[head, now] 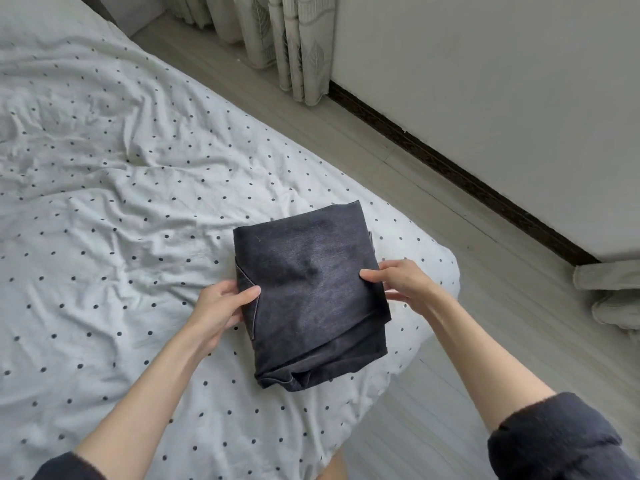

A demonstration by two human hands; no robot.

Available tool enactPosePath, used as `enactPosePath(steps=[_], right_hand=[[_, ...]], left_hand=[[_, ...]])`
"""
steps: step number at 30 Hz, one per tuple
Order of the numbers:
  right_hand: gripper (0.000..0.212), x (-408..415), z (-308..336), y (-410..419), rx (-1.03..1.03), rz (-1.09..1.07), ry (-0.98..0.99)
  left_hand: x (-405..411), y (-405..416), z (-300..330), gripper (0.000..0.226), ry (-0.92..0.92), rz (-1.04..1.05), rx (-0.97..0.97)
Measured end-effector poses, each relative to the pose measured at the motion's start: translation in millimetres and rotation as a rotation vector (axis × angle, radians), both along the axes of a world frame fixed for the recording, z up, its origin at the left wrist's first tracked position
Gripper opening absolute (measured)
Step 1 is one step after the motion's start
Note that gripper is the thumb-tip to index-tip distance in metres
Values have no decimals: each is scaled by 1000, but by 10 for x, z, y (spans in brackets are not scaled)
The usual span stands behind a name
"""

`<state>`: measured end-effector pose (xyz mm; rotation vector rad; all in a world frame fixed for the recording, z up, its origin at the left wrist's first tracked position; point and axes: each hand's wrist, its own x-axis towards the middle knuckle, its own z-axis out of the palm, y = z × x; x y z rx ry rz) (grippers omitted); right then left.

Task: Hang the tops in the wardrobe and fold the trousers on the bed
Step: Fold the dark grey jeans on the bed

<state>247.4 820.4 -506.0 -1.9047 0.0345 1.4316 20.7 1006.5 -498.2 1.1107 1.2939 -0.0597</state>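
A pair of dark denim trousers, folded into a thick square, sits near the corner of the bed, which has a white cover with dark dots. My left hand grips the bundle's left edge, thumb on top and fingers underneath. My right hand holds its right edge the same way, thumb pressed on the top layer. No tops and no wardrobe are in view.
Pale wood floor runs along the bed's right side to a white wall with a dark skirting board. Patterned curtains hang at the top. Some pale cloth lies on the floor at the right edge.
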Motion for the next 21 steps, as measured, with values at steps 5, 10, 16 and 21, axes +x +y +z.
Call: enactPosePath(steps=[5, 10, 16, 21], right_hand=[[28, -299, 589, -467, 18, -88, -104], [12, -694, 1293, -1222, 49, -278, -202], [17, -1259, 2036, -2259, 87, -552, -282], [13, -1701, 2728, -3307, 105, -823, -428]], left_hand=[[-125, -206, 411, 28, -107, -112, -16], [-24, -594, 914, 23, -223, -321, -20], [205, -1251, 1576, 21, -373, -589, 4], [507, -2190, 2279, 21, -511, -874, 5]])
